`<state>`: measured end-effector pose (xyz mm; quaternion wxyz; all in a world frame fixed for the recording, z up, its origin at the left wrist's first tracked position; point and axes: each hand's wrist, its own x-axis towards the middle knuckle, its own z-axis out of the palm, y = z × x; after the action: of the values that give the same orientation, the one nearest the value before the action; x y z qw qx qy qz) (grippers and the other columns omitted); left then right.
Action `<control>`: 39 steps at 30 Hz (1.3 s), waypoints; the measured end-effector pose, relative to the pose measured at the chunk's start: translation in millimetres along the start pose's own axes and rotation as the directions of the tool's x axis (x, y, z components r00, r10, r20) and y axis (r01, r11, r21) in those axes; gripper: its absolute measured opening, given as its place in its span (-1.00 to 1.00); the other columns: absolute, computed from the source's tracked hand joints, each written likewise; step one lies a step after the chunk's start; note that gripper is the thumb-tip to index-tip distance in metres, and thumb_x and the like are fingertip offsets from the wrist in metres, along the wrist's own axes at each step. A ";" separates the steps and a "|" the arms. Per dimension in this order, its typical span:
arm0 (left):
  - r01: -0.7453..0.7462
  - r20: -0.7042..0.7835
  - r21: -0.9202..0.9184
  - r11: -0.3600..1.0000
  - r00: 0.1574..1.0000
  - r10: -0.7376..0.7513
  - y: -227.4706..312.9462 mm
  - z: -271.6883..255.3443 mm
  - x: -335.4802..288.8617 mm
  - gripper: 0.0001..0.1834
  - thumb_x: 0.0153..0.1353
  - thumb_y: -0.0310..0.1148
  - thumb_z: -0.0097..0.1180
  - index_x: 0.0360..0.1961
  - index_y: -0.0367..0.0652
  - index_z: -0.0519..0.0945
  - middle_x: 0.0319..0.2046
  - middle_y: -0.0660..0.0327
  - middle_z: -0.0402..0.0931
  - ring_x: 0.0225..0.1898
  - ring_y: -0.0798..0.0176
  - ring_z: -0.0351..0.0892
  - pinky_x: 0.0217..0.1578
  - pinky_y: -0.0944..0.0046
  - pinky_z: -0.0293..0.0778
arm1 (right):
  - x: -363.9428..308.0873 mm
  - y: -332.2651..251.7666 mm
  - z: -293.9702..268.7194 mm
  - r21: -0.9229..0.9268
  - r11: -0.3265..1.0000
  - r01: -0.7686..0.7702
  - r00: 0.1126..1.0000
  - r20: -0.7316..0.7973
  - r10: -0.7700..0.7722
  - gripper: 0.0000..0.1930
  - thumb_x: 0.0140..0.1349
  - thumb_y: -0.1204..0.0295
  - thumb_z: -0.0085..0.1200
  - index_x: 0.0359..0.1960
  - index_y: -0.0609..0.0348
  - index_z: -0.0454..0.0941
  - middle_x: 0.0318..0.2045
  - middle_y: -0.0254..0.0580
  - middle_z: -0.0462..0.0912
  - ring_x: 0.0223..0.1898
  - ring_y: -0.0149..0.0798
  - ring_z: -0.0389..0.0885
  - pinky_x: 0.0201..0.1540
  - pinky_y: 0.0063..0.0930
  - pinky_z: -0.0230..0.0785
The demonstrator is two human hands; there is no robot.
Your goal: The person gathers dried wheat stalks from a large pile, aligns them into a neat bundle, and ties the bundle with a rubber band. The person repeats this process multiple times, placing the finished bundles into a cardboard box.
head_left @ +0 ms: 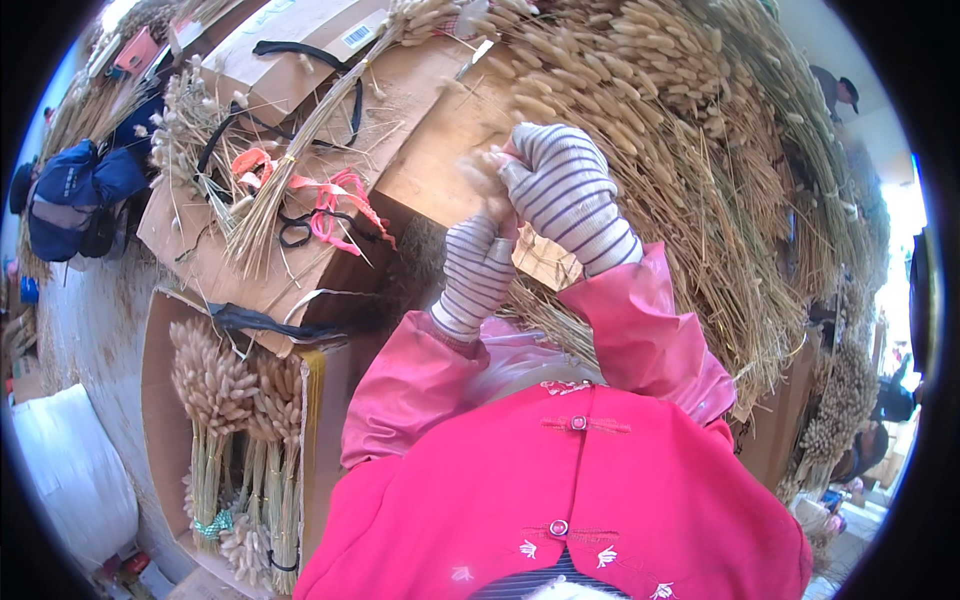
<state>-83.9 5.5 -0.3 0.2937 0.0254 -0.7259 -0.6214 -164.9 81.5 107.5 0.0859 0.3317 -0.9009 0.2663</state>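
Striped fingerless gloves cover both my hands, which are close together above a cardboard surface (pixel 430 165). My right hand (pixel 572 190) is closed, its fingertips pinching dried bunny-tail grass (pixel 482 176) whose fluffy tips look blurred. Just below it, my left hand (pixel 477 265) is also closed, with its fingers at the lower end of the same grass. The stems inside the hands are mostly hidden. To the right of my hands lies a large heap of long-stemmed bunny-tail grass (pixel 690 190), heads toward the far side.
On a cardboard box (pixel 190 225) at the left lie a loose grass bundle (pixel 270 205), pink ribbon (pixel 340 205) and black straps (pixel 358 110). An open carton (pixel 160 400) below holds tied bunches (pixel 212 385). A blue bag (pixel 85 195) is at the far left, above a white roll (pixel 75 480).
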 end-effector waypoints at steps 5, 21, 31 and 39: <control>-0.238 -0.025 0.130 0.962 0.970 0.243 -6.9 3.3 0.2 -0.84 0.03 -0.53 0.05 -0.66 -0.30 0.42 -0.82 0.10 0.22 -0.76 0.26 0.16 -0.67 0.25 0.14 | 5.4 3.7 -2.2 -0.055 0.981 -0.188 0.975 0.108 0.193 -0.83 0.01 0.34 0.10 -0.58 0.18 0.56 -0.65 -0.01 0.53 -0.55 -0.06 0.53 -0.40 -0.27 0.38; 0.313 -0.022 -0.578 0.754 0.917 -0.398 -12.3 2.1 13.1 -0.75 0.29 -0.22 -0.11 -0.42 -0.16 0.41 -0.26 -0.11 0.58 -0.41 0.26 0.48 -0.31 0.29 0.42 | -65.5 70.6 5.8 0.279 0.846 -0.454 0.741 0.646 0.184 -0.61 0.23 0.12 -0.06 -0.54 0.22 0.49 -0.73 -0.21 0.43 -0.68 -0.28 0.39 -0.52 -0.34 0.29; 0.427 0.276 -0.853 0.300 0.857 -0.435 -14.0 -5.6 14.3 -0.76 0.27 -0.17 -0.04 -0.27 -0.13 0.41 -0.51 0.19 0.42 -0.53 0.39 0.30 -0.47 0.40 0.29 | -83.0 58.2 25.6 0.637 0.512 -0.576 0.812 0.517 0.269 -0.74 0.20 0.30 0.04 -0.51 0.25 0.57 -0.65 -0.45 0.51 -0.59 -0.59 0.37 -0.52 -0.63 0.24; 0.385 0.242 -0.904 0.188 0.821 -0.517 -31.8 -4.6 6.6 -0.85 0.24 -0.33 -0.03 -0.42 -0.15 0.38 -0.69 0.34 0.16 -0.70 0.48 0.08 -0.74 0.46 -0.03 | -84.6 83.5 2.8 -0.461 0.881 -0.104 0.604 0.675 0.424 -0.82 0.03 0.34 0.10 -0.55 0.21 0.57 -0.65 -0.14 0.57 -0.55 -0.11 0.58 -0.44 -0.26 0.41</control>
<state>-97.7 -8.5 -26.6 0.1004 0.1029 -0.1820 -0.9727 -153.9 179.9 41.8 -0.2789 0.2494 -0.9251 -0.0653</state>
